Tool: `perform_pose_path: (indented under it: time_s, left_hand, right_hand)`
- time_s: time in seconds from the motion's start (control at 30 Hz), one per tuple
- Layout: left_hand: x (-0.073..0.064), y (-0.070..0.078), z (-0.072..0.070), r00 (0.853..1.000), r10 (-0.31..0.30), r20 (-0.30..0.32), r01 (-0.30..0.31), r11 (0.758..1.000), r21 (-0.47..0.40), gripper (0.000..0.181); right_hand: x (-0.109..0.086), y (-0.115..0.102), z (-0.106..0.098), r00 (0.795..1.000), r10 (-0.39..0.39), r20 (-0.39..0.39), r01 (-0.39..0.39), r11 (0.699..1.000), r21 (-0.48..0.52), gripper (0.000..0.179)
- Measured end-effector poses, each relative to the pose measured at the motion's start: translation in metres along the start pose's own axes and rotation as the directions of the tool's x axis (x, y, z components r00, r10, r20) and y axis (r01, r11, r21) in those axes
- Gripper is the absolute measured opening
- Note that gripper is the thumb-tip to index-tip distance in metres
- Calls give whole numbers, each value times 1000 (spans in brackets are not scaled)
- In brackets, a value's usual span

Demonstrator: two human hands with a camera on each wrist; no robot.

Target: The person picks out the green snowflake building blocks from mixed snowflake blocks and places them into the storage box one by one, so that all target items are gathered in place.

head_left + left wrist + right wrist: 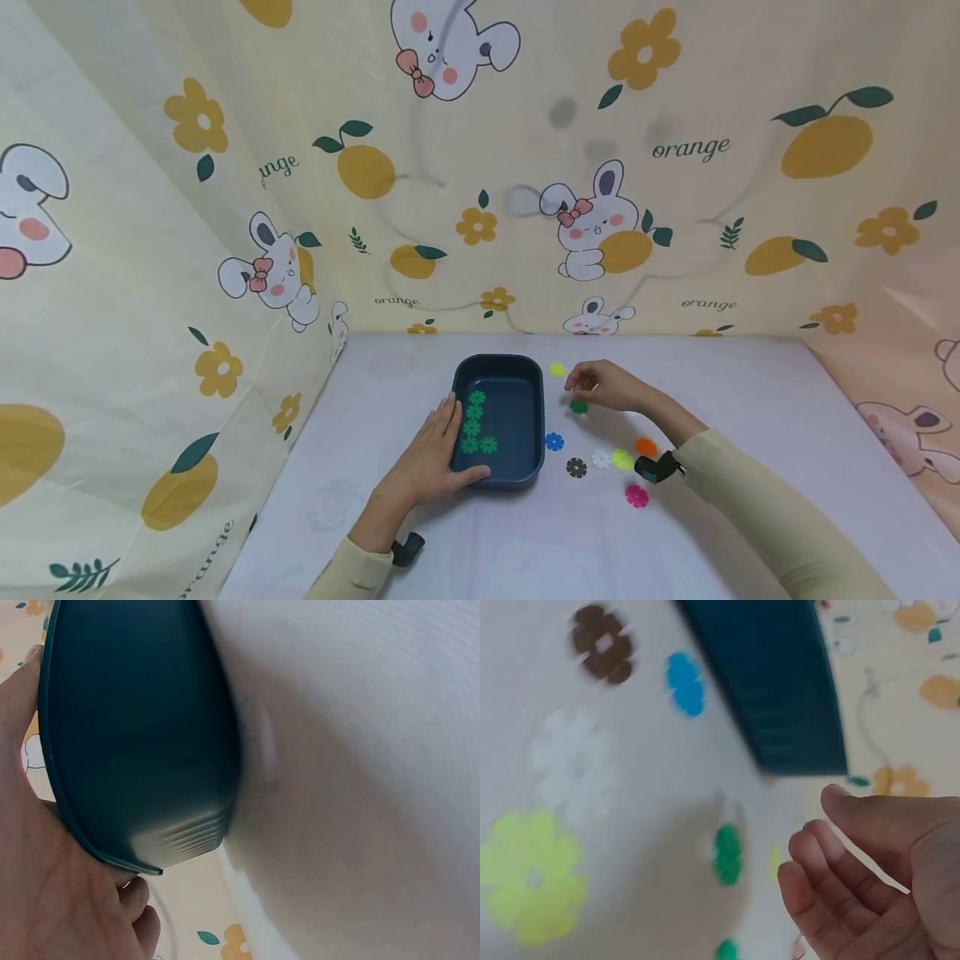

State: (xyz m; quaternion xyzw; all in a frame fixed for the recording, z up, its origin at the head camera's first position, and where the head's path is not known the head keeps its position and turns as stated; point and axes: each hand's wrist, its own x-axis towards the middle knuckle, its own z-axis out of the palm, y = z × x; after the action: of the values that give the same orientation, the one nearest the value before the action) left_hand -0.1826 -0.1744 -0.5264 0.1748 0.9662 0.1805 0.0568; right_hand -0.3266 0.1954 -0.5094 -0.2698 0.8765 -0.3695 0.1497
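Left hand [427, 460], spread, touching dark-blue rectangular tray [517, 417].
Two o'clock: right hand [609, 387] is hovering, grip parted, near green flower-shaped disc [579, 407].

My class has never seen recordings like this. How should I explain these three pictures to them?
There is no robot, only a person's two bare hands. The wide picture comes from a camera worn on the head; the two close ones come from the wrist cameras. The left hand rests against a dark tray with five green flower-shaped pieces inside. On the white surface beside it lie loose pieces in pink, blue, brown, white, yellow, orange and green. The right hand hovers near a green piece and seems to hold nothing.
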Motion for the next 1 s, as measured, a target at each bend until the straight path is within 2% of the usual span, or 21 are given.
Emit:
perform_pose_path:
  time_s: [0.2,0.4,0.67,1.0]
  left_hand:
    - [0,-1,1,1000,3,-6,-3,1000,9,123]
    - [1,-1,3,1000,1,-3,-1,1000,6,123]
    - [0,0,2,1000,-2,1,2,1000,7,124]
    - [0,0,2,1000,2,-2,-2,1000,3,123]
  right_hand:
    - [-5,23,7,996,91,-22,-91,995,-28,12]
    - [-6,36,13,989,134,-59,-138,988,-64,17]
    - [-5,30,19,979,193,-69,-196,979,-50,19]
    - [-4,25,22,978,201,-64,-206,975,-84,26]
